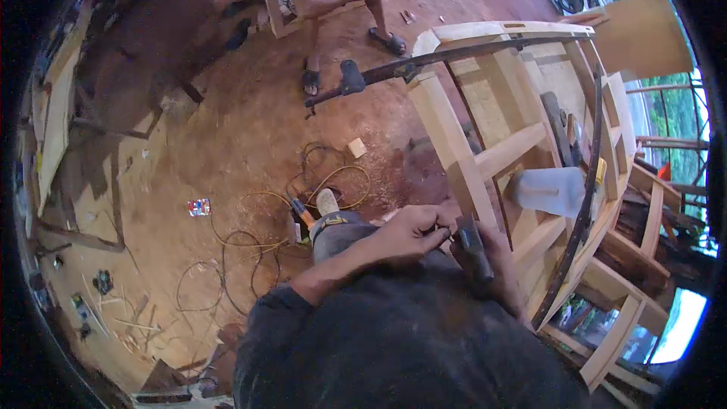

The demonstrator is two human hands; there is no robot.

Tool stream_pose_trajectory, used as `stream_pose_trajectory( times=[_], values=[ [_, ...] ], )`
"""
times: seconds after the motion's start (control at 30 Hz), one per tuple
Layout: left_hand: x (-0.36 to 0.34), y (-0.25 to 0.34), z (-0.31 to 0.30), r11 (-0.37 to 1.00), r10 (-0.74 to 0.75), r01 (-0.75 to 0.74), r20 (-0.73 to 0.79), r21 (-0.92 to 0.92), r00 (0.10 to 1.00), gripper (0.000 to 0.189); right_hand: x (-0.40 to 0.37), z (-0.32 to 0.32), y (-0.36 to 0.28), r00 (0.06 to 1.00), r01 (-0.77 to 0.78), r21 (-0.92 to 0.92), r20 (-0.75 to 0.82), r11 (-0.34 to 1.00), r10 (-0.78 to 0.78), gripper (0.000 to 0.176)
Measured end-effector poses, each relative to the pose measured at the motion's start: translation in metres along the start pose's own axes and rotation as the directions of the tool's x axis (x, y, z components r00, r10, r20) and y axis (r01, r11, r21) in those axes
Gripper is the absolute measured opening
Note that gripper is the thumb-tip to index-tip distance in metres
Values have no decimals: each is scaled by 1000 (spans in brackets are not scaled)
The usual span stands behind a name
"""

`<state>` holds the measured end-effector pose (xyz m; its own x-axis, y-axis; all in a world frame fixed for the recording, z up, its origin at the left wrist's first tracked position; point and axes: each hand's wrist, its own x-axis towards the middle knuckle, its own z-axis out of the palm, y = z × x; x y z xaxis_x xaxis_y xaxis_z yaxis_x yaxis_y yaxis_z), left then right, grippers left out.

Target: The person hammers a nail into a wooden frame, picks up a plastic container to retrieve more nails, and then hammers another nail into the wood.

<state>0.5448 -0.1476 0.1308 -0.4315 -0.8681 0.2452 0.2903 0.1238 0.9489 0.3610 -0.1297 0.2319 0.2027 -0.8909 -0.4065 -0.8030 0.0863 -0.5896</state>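
My left hand (418, 230) is closed in a pinch in front of my body, its fingertips close to my right hand; what they hold is too small to make out. My right hand (496, 252) is closed around a dark, elongated blocky object (474, 248), which stands out in front of the palm. Just beyond both hands is the near end of a pale wooden frame (448, 136). A long dark bar clamp (379, 73) lies across the far part of this frame, and a second dark bar (580, 231) runs along its right side.
A translucent plastic container (550, 189) rests on the frame. Cords (257, 241) and an orange-handled tool (302, 212) lie on the dirt floor by my foot (328, 202). Ahead, a seated person (314, 0) holds a phone. Wooden pieces (621, 341) are stacked at right.
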Motion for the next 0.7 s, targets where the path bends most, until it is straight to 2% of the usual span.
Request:
stream_pose_trajectory(
  times=[0.07,0.1,0.17,0.2,0.23,0.27,0.3,0.33,0.37,0.43,0.47,0.5,0.57,0.6,0.63,0.67,0.7],
  values=[
    [-1,-5,-9,1000,12,-11,-99,4,995,7,14,19,30,988,-146,362,-2,921,157,18],
    [0,-2,-14,1000,0,0,-77,2,997,7,15,20,27,985,-157,378,-9,912,173,18],
    [5,6,-22,965,-214,190,-122,-182,969,9,25,10,-9,993,-119,399,68,909,100,23],
    [8,6,-27,966,-226,198,-173,-168,959,15,30,6,-16,992,-123,421,61,899,108,23],
    [9,5,-32,964,-239,215,-156,-154,958,15,34,3,-21,995,-97,372,65,923,78,24],
    [8,1,-39,920,-355,303,-202,-250,913,20,40,-2,-27,996,-67,323,71,944,47,26],
    [7,-4,-46,859,-470,379,-238,-344,850,25,45,-10,-39,997,-70,349,66,935,50,26],
    [7,-13,-54,860,-475,357,-316,-365,821,28,50,-20,-52,997,-12,242,73,970,-6,28],
    [4,-14,-66,859,-484,378,-306,-344,820,28,55,-27,-56,995,51,133,82,990,-62,30],
    [4,-14,-90,726,-536,300,-235,-619,811,22,75,-20,-29,994,44,189,87,981,-62,33],
    [6,-22,-95,527,-526,108,-224,-843,821,16,83,-16,-19,992,37,215,110,976,-62,35],
    [4,-25,-100,542,-530,121,-226,-832,817,16,89,-16,-17,992,44,237,105,971,-71,35],
    [8,-20,-107,405,-561,71,-186,-912,806,16,102,-16,-16,994,48,357,76,933,-80,35],
    [10,-24,-109,413,-568,65,-201,-908,798,16,106,-21,-20,992,50,365,90,930,-89,35],
    [16,-29,-110,520,-702,245,-246,-818,668,16,109,-29,-27,994,56,360,67,931,-85,25],
    [21,-33,-112,562,-797,435,-319,-704,513,16,114,-35,-28,996,60,356,46,933,-81,16],
    [26,-37,-111,561,-801,432,-333,-706,497,16,120,-37,-21,994,60,364,65,930,-90,16]
  ],
)
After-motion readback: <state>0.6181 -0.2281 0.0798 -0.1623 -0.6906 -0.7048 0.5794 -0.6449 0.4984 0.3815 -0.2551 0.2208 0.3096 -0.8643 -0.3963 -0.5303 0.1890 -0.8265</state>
